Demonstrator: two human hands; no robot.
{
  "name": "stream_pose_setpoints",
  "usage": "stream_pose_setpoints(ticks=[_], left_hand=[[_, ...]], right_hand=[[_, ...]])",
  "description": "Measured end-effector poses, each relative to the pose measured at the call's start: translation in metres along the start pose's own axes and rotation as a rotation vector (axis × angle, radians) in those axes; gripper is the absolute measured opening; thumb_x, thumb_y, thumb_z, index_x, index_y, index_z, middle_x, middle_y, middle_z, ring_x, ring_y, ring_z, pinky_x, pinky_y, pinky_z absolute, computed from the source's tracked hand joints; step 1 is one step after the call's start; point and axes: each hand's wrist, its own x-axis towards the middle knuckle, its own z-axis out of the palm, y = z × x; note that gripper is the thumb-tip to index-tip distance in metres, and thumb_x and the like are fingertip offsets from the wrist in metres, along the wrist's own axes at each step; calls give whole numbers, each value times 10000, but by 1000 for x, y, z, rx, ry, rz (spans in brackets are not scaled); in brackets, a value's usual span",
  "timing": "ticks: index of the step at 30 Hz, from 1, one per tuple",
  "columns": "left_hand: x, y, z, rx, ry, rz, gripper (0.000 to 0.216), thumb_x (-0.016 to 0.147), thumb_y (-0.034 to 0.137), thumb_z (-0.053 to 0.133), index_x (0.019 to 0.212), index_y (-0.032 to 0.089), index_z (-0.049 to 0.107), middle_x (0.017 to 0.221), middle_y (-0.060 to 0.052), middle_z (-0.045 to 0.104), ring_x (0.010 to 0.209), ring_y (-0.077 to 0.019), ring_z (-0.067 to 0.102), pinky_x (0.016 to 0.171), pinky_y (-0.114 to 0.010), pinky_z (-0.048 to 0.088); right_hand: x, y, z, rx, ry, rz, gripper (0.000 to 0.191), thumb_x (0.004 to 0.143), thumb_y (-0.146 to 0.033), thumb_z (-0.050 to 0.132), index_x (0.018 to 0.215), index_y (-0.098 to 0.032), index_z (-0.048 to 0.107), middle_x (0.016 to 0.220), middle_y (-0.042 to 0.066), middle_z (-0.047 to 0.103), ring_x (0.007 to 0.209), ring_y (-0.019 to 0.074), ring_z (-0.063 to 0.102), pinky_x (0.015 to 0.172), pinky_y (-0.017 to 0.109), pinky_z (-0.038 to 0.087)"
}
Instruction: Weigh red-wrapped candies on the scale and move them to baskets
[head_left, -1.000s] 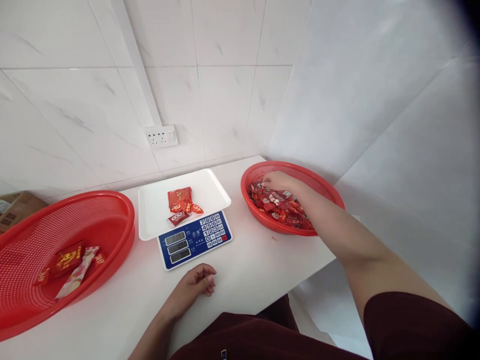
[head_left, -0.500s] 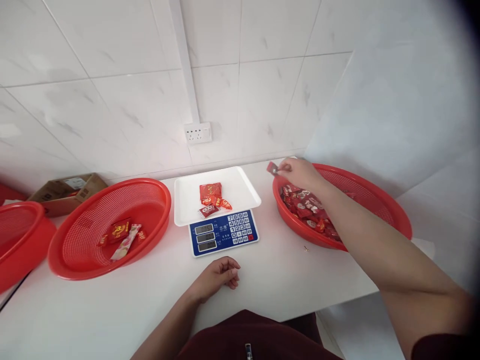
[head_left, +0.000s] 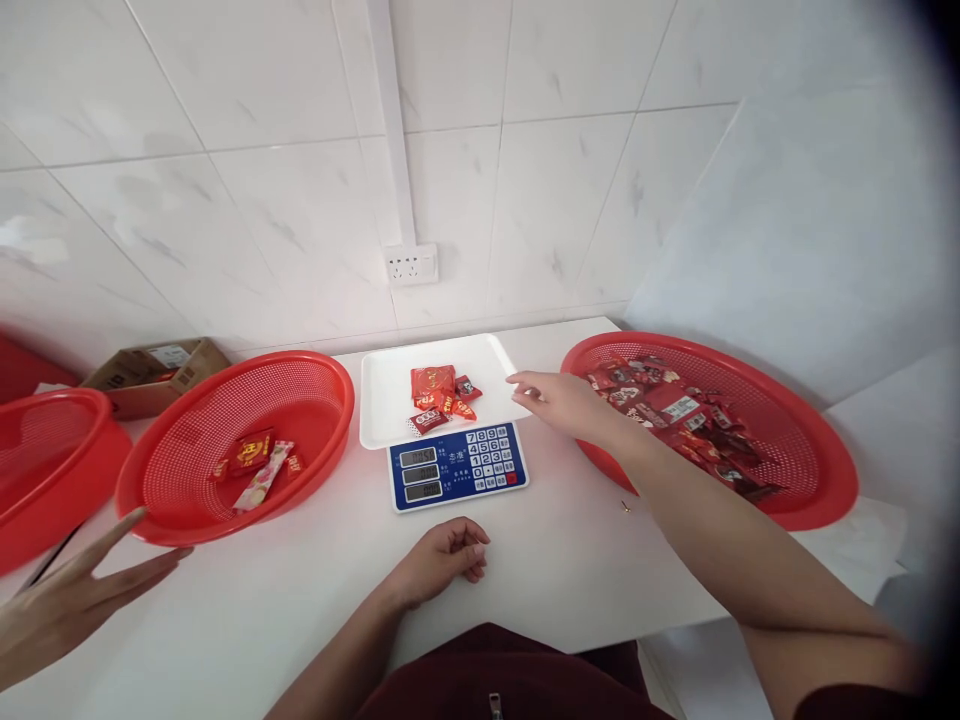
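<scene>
My right hand (head_left: 551,400) hovers at the right edge of the white weighing tray (head_left: 382,395), its thumb and fingers a little apart and holding nothing. On the tray lie a red square packet (head_left: 433,381), several small orange-red wrapped candies (head_left: 445,402), a dark red spotted candy packet (head_left: 428,420) and a small red-and-black candy packet (head_left: 468,388). The blue scale panel (head_left: 458,466) with its keys and displays shows below the tray. In front of the scale, my left hand (head_left: 446,562) rests on the table, fingers curled in, with nothing visible in them.
A red basket (head_left: 814,425) full of wrapped candies stands to the right. Another red basket (head_left: 180,430) at left holds a few packets. Another person's hand (head_left: 90,590) reaches in from the left. Further left are a cardboard box (head_left: 127,385) and a third red basket (head_left: 67,470).
My right hand has moved left from the candy basket and let go of a small candy packet, which now lies on the tray. Another person's hand has entered at left; my left hand stays put.
</scene>
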Motion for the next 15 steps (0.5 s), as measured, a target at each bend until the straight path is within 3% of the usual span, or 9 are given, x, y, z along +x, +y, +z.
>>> stream_pose_setpoints(ticks=[4,7,9,12,15], left_hand=[[1,-1,0,12,-2,-1,396,736,487,632,914,143,548,727,7,556,662,-123,560,664,-293,457],[3,-4,0,11,-2,-2,380,742,473,632,915,145,550,735,6,559,668,-125,564,670,-294,458],[2,-4,0,0,1,-4,379,742,471,633,916,145,549,732,6,562,664,-124,562,669,-292,457],[-2,0,1,0,21,-11,371,745,471,632,906,147,552,729,4,570,661,-121,555,668,-285,450],[-14,14,1,35,42,16,326,765,449,624,873,147,565,748,-9,588,705,-126,557,697,-279,445]], right_hand=[[-30,18,-17,82,50,44,345,866,-312,473,1171,-211,599,1058,66,689,950,229,636,827,356,483],[-55,31,-13,203,119,49,328,847,-341,487,1110,-202,625,1053,75,686,971,234,626,836,357,485],[-71,36,4,345,172,59,309,824,-373,508,1041,-195,639,955,75,703,877,221,645,778,341,502],[-92,37,48,640,218,86,298,800,-451,515,867,-184,628,663,36,649,615,170,602,591,289,493],[-106,29,98,922,121,158,349,781,-528,512,688,-194,542,521,-16,529,489,124,494,488,247,424]])
